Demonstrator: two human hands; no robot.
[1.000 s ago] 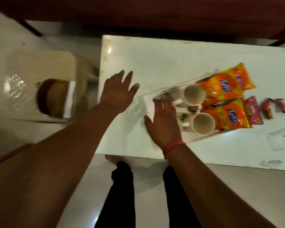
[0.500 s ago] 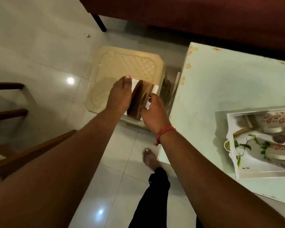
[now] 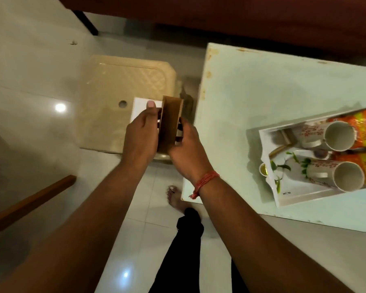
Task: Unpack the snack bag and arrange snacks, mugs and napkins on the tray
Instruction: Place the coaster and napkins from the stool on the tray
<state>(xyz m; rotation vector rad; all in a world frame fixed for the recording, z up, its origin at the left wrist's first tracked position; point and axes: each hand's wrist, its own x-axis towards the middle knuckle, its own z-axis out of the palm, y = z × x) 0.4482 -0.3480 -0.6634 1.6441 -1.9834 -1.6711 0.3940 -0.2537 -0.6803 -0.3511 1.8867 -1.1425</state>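
Since half a second ago both hands have drawn the brown napkin holder (image 3: 170, 121) up and back off the beige stool (image 3: 123, 102), toward the bench's (image 3: 262, 85) left edge. The left hand (image 3: 141, 132) and right hand (image 3: 184, 142) clasp it between them from either side, white napkins (image 3: 142, 104) showing behind it. This looks like the napkin step — mugs (image 3: 334, 135) and orange snack packets (image 3: 359, 123) already lie in the tray (image 3: 304, 193) near the bench's front edge, so next comes a carry rightward to the tray's bare near corner.
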